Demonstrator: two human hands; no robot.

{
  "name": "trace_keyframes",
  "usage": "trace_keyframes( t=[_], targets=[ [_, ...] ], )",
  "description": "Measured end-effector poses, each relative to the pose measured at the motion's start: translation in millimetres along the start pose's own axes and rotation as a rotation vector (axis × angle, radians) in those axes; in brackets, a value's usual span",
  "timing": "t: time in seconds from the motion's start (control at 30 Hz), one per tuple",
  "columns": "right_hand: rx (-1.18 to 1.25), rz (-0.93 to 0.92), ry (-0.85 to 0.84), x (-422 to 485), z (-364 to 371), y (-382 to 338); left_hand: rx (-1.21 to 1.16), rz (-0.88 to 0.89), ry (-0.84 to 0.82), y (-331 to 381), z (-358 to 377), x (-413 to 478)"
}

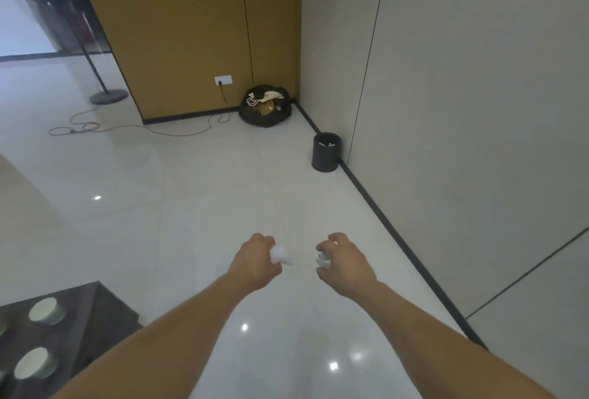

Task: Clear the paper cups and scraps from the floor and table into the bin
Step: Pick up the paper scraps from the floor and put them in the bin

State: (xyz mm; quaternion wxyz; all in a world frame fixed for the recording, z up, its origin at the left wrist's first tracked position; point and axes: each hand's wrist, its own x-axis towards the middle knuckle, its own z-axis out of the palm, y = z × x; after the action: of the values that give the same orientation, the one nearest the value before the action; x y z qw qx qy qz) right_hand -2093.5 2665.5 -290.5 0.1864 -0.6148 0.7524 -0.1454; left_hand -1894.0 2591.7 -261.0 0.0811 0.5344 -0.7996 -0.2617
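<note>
**A:** What are the hands holding?

**B:** The left hand [255,260] is curled round a crumpled white paper scrap [281,255], which pokes out past the fingers. The right hand [345,263] grips what looks like a crushed paper cup [323,261], white with a touch of green. Both are stretched forward, near each other, above the pale floor [191,191].

**A:** And where is the bin?

**B:** The bin [325,156] is small and dark. It stands farther off to the right, at the foot of the pale wall. A few white bits show inside, so I'd judge some rubbish has already gone in. The hands are well apart from it, so neither piece can be dropped yet.

**A:** What's left after those two?

**B:** On the near left, the dark table [95,312] carries two upright cups, the near cup [32,363] and the far cup [44,311]. Something pale at the left edge may be a third, but I can't tell. I can pick out no scraps on the floor in view.

**A:** Anything else around?

**B:** A stuffed black bag [265,110] sits in the far corner. A cable [127,127] trails left from a wall socket, and a round-based stand [108,95] is at the far left. I'd call the job roughly midway.
</note>
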Motion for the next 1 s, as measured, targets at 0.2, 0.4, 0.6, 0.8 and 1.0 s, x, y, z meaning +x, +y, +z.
trace_keyframes(
  t=[0.2, 0.4, 0.6, 0.8, 1.0],
  targets=[
    [-0.019, 0.005, -0.015, 108, -35, 42, -0.015, -0.017, -0.066, 26, 3, 112],
    [-0.049, 0.025, -0.022, 244, -59, 78, -0.024, 0.000, -0.088, 35, 7, 261],
    [-0.049, 0.083, -0.025, 373, -93, 106, -0.004, 0.056, -0.144, 50, -13, 413],
    [-0.010, 0.138, -0.011, 486, -119, 148, 0.057, 0.080, -0.159, 80, -23, 551],
    [0.014, 0.130, -0.016, 627, -145, 211, 0.084, 0.079, -0.130, 116, -12, 698]
  ],
)
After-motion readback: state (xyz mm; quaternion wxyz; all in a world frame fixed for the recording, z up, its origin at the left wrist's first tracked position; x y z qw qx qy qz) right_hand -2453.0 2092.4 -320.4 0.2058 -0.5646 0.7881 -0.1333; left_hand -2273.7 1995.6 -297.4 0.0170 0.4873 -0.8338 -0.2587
